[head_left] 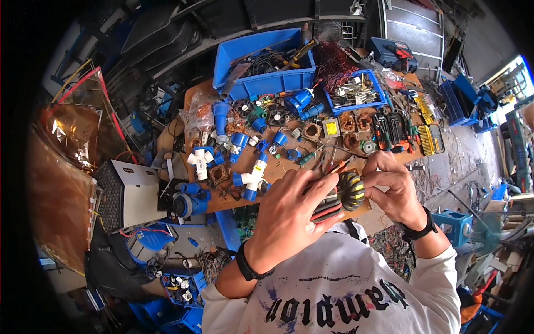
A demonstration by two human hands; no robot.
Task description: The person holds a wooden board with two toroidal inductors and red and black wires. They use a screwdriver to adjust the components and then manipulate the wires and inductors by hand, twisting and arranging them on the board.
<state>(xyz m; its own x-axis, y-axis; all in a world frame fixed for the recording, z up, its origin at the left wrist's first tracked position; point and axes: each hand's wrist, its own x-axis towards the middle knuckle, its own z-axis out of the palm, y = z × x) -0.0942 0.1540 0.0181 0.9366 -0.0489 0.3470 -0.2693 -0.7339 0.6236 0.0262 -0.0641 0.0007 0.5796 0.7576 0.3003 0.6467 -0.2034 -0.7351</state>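
Note:
My left hand (289, 214) grips a ring-shaped coil (351, 191) wound with yellow and black wire, together with a bundle of thick red and black leads (328, 210) under my fingers. My right hand (392, 186) pinches the right side of the coil from above, fingers curled onto it. Both hands hold it just above the near edge of a cluttered wooden workbench (278, 173). Each wrist carries a black band. The coil's left half is hidden behind my left fingers.
Blue and white industrial plugs (250, 178) lie scattered on the bench. A large blue bin (261, 64) of cables and a smaller blue tray (356, 89) of metal parts stand behind. Small transformers (331, 128), pliers and screwdrivers (389, 131) lie right. A white box (133, 192) stands left.

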